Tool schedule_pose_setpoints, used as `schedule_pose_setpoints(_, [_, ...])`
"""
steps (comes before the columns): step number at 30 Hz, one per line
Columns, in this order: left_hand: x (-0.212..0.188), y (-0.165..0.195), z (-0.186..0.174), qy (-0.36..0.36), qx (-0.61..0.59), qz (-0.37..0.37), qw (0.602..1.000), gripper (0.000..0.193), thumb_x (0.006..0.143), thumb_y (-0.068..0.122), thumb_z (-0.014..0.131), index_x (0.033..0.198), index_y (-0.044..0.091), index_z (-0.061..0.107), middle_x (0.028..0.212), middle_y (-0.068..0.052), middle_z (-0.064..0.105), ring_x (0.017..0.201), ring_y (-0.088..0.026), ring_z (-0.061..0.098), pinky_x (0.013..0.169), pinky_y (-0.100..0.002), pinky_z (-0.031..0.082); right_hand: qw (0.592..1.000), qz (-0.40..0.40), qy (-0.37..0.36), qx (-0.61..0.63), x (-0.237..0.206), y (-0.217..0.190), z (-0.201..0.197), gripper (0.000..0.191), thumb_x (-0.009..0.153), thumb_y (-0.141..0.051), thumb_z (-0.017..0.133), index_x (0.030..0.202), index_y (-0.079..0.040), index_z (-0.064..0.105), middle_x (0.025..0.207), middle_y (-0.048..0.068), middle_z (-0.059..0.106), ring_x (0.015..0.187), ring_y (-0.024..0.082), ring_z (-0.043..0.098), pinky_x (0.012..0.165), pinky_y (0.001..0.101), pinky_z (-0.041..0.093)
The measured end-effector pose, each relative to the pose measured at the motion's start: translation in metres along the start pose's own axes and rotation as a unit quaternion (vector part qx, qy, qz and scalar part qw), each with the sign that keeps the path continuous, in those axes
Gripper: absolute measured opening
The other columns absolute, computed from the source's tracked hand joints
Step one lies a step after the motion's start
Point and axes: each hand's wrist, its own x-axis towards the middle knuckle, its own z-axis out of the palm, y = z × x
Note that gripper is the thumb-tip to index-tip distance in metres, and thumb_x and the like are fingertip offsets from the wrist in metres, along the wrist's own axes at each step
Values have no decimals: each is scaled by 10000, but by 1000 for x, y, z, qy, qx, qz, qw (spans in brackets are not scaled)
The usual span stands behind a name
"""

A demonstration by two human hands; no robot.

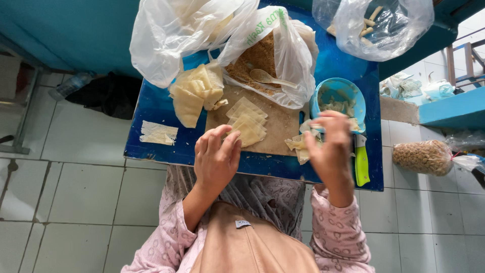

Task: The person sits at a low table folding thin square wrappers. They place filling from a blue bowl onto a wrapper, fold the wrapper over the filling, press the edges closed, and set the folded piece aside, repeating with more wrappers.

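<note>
My left hand (pixel 216 157) hovers over the near edge of a brown cutting board (pixel 279 135), fingers curled beside a small stack of pale square dough wrappers (pixel 247 121). It holds nothing that I can see. My right hand (pixel 331 146) is blurred, fingers spread, by a light blue bowl (pixel 353 93) and some crumpled wrapper scraps (pixel 299 144). Both hands are above a small blue table (pixel 156 108).
A plastic bag of brown crumbly filling (pixel 252 63) with a spoon (pixel 268 77) stands behind the board. Loose wrappers (pixel 194 93) lie left, another sheet (pixel 158 133) near the left edge. A green-handled knife (pixel 361 162) lies at right. A bag of peanuts (pixel 422 156) sits on the tiled floor.
</note>
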Motion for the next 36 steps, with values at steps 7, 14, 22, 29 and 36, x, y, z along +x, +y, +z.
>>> schedule_pose_setpoints(7, [1,-2,0,-6,-19,-27,999,195,922,155,754,1104,92,720,1161,-44,639,1124,-274,602,961,-410,470,949,-240,-202,11,17,-48,65,819,705,152,535,1469,-140,578,1626,179,334,1506,408,269,1213,512,225])
schedule_pose_setpoints(14, [1,-4,-2,-17,-30,-33,999,158,918,161,746,1057,87,726,1114,-36,642,1097,-269,607,958,-419,475,906,-283,-130,-286,11,-40,53,649,947,-40,547,1565,-221,467,1714,111,273,1590,328,212,1277,550,131])
schedule_pose_setpoints(22, [3,-4,-4,-28,-42,-35,998,161,929,169,727,1060,76,723,1123,-59,643,1106,-283,598,952,-427,471,865,-360,-106,-333,12,-44,56,663,984,-120,530,1619,-272,418,1700,99,283,1577,316,205,1268,566,126])
schedule_pose_setpoints(29, [10,-4,0,-52,-14,-4,999,109,949,171,692,994,73,675,1279,-65,676,1170,-263,599,965,-398,469,930,-230,-190,-214,33,-32,55,764,873,-83,632,1574,-279,402,1708,119,205,1587,351,155,1260,575,121])
schedule_pose_setpoints(36, [15,-5,0,-65,9,25,998,91,957,166,668,983,85,633,1282,-62,698,1194,-239,616,1010,-400,449,895,-276,-187,-297,39,-29,68,831,828,-120,650,1581,-349,384,1695,89,174,1556,340,117,1207,594,77])
